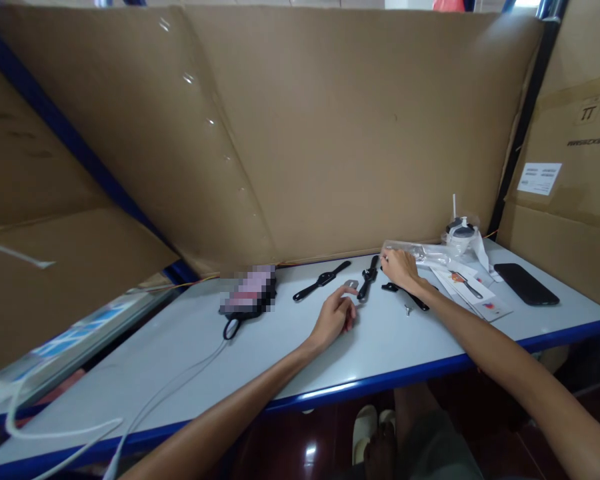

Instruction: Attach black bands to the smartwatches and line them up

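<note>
My left hand (333,319) is over the middle of the table, its index finger stretched out and the other fingers loosely bent. The fingertip is at a small flat metal blade (351,284), which it may be touching. Just beyond lies a black spokeshave (368,277) with metal at its centre. My right hand (401,267) is farther back, fingers bent together beside a clear plastic bag (425,253); anything in them is hidden. Under my right forearm a black handled part (419,302) is partly covered. Another black spokeshave (323,279) lies to the left. A small metal screw (408,310) is near the forearm.
Printed leaflets (473,293) and a black phone (526,284) lie at the right. A wrapped cup (462,233) stands behind them. On the left is a blurred-out device (247,291) with a white cable (167,387). Cardboard (330,133) walls the back.
</note>
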Tool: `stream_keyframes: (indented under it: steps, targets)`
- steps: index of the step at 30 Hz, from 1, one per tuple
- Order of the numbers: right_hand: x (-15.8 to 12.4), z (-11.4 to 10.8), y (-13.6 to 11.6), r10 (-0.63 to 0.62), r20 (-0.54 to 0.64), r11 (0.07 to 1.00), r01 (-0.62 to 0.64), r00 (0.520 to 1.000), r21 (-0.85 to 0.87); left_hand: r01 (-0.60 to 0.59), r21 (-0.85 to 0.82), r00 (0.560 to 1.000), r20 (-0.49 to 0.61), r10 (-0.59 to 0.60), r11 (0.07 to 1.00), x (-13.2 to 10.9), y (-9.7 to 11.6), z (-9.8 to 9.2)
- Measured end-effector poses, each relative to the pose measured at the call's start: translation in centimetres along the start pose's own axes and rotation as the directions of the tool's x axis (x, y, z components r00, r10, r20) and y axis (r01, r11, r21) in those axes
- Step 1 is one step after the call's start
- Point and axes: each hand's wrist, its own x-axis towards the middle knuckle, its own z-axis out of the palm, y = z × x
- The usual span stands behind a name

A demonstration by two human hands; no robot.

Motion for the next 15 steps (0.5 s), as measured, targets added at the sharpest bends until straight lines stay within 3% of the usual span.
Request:
stream_keyframes:
  steps: [3, 6, 10, 12, 15]
  targets:
    - [-0.1, -0.8, 0.6, -0.005, -0.027, 1.0, 0.005, 1.0, -0.01, -0.157, 0.335, 0.965, -0.148, 0.217, 0.929, 0.6, -0.4, -1.3]
    - [-0.2, -1.3, 0.9, 0.004, -0.042, 1.0, -0.005, 0.999, -0.004, -0.132, 0.736, 0.94, -0.121, 0.32, 0.664, 2.4, -0.9, -3.8]
    - [-0.9, -1.1, 0.3, -0.048, -0.001, 0.998, 0.047, 0.999, -0.028, 0.149, 0.928, 0.961, -0.217, 0.171, 0.343, 5.3, -2.0, -7.2]
    - [-1.7, -0.7, -0.5, -0.137, 0.028, 0.989, 0.138, 0.99, -0.059, 0.215, 0.933, 0.968, -0.244, 0.066, 0.29, 6.1, -2.7, -8.4]
    - [-2.7, -0.3, -1.7, -0.274, 0.029, 0.956, 0.276, 0.961, -0.097, 0.231, 0.922, 0.969, -0.247, 0.011, 0.311, 6.2, -3.3, -9.0]
